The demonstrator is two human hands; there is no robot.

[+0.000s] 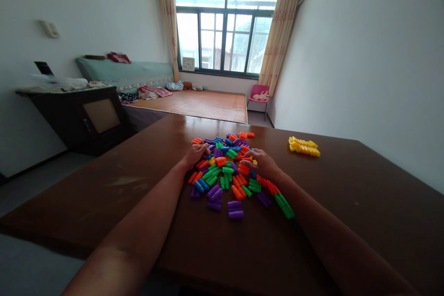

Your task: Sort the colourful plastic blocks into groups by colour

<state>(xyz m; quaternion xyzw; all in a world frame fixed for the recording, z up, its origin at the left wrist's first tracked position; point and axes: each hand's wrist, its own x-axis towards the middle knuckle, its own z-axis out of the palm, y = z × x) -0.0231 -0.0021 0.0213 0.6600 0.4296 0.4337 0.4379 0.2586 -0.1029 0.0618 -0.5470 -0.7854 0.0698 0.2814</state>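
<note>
A loose pile of plastic building blocks point(227, 171) in orange, green, blue and purple lies on the brown table. At the pile's left edge is my left hand point(197, 154), its fingers curled and close together among the blocks; whatever they hold is hidden. My right hand point(265, 163) reaches over the right side, fingers stretched apart above orange blocks point(243, 169). A small yellow block point(255, 162) shows just under those fingers. Near the left hand, another yellow block point(212, 160) lies among the others. Joined yellow blocks point(304, 146) lie apart, farther right.
The dark brown table point(347, 185) has its far edge before a low bed point(208, 104). A pink chair point(259, 93) stands by the right wall. To the left is a dark cabinet point(72, 111). Purple blocks point(236, 209) sit at the pile's near side.
</note>
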